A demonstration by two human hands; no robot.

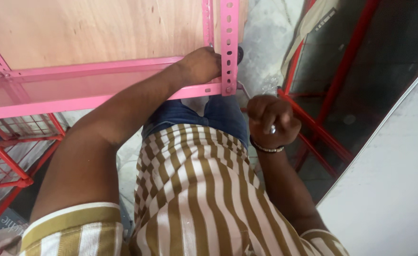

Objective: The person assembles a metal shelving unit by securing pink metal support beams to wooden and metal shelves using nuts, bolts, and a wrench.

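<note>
Standing upright, pink slotted post

A short-sleeved shirt is worn, striped vertically in olive-brown and white. Across the upper chest the stripes are broken into a checker-like block pattern. The sleeves are finished with a cuff banded horizontally in olive and white, seen on both upper arms. Blue denim jeans are worn below the shirt hem. Forearms are left bare. A thin beaded bracelet, dark with pale beads, is worn on the right wrist. A ring with a small bright stone or metal face is seen on a finger of the right hand. The left hand is bare of jewellery as far as can be seen.
</note>
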